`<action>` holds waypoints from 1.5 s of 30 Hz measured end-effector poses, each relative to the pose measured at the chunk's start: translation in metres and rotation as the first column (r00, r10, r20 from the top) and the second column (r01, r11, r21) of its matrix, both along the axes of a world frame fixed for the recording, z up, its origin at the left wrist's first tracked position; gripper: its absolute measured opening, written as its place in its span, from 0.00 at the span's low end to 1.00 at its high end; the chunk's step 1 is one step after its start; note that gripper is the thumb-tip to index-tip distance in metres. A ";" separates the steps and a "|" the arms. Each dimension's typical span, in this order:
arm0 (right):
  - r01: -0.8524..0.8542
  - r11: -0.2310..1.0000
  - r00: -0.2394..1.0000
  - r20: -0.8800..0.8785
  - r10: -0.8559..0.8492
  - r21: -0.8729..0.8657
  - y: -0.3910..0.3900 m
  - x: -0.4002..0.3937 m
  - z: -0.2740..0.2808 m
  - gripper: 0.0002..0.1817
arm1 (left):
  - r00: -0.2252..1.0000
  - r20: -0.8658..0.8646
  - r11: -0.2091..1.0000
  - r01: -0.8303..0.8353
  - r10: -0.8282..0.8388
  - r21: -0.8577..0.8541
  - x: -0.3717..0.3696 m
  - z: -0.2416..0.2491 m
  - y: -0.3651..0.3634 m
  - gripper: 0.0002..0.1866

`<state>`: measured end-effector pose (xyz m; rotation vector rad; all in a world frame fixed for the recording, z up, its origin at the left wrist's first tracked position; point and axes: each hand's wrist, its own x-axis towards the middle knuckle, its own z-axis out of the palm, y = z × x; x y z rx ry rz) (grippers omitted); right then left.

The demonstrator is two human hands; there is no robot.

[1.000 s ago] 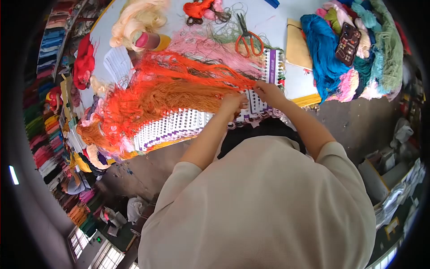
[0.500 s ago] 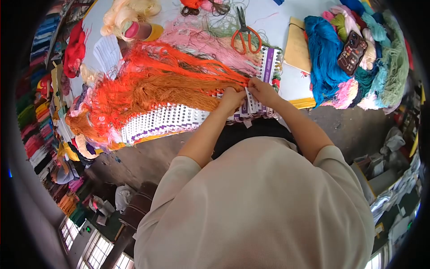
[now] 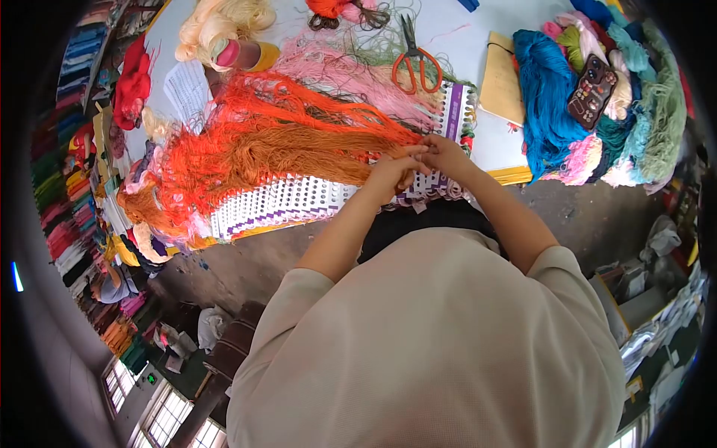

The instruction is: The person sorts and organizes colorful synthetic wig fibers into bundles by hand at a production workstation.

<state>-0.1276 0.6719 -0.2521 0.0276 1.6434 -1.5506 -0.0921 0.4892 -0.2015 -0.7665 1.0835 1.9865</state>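
Note:
My left hand [image 3: 394, 170] is closed at the right end of a brown thread bundle [image 3: 299, 153], its fingers pointing right. My right hand [image 3: 446, 159] meets it fingertip to fingertip, in a pinch; what lies between those fingers is too small to make out. Orange-red thread [image 3: 314, 99] spreads leftwards behind the brown. Under both bundles lie white punched cards [image 3: 280, 196] with purple edges, overlapping in a row. Another card with a purple band [image 3: 454, 112] lies just beyond my right hand. The card right under my fingers is mostly hidden.
Scissors with orange handles [image 3: 417, 66] lie on pale pink thread [image 3: 336, 67]. To the right are a tan notebook [image 3: 502, 82], blue thread [image 3: 539, 97] and a phone [image 3: 592, 91] on coloured skeins. Cream skeins [image 3: 224, 22] and a paper sheet [image 3: 187, 89] lie at the left.
My hands have come together, fingertips meeting over the card. The white card strip that showed between them is now mostly covered. The whole view has shifted slightly.

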 end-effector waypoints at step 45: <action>0.395 0.865 0.884 -0.131 -0.450 -0.309 -0.087 0.037 0.204 0.05 | 0.894 -0.434 0.985 -0.044 0.114 0.168 -0.007 0.185 -0.076 0.20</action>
